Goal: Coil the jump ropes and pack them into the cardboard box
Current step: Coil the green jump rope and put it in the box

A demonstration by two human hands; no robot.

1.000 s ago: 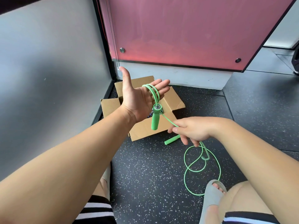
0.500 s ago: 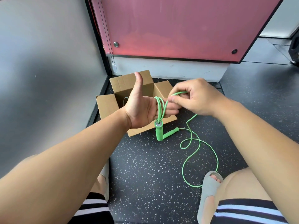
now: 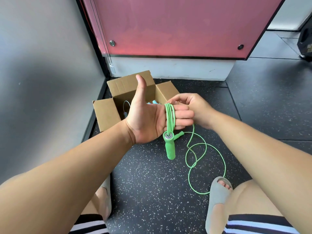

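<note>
As the green jump rope (image 3: 169,115) stands: several turns are wound round the straight fingers of the left hand (image 3: 148,122), well short of a finished coil
Left hand: spread flat, palm up and thumb raised, held in the air in front of the cardboard box (image 3: 104,114); it carries the turns rather than gripping them
Right hand (image 3: 194,108): just past the left fingertips, fingers curled, seemingly pinching the cord at the top of the turns; the pinch itself is partly hidden
Hanging handle (image 3: 169,146): dangles from the turns below the left palm, metal bearing end uppermost
Second handle (image 3: 179,135): lies on the floor (image 3: 152,183) just behind the hanging one, near the front of the box
Loose cord (image 3: 206,159): drops from under the right hand and lies in a few wide loops on the floor, reaching the grey sandal (image 3: 217,191)
Box: open with flaps spread, on the floor in the corner; a blue rope (image 3: 152,103) shows inside it
Done, as I judge it: at least one rope looks packed, and the green one is partly wound
Left to do: wind in the loose loops, bring up the second handle, slip the coil off the fingers and lay it in the box
</note>
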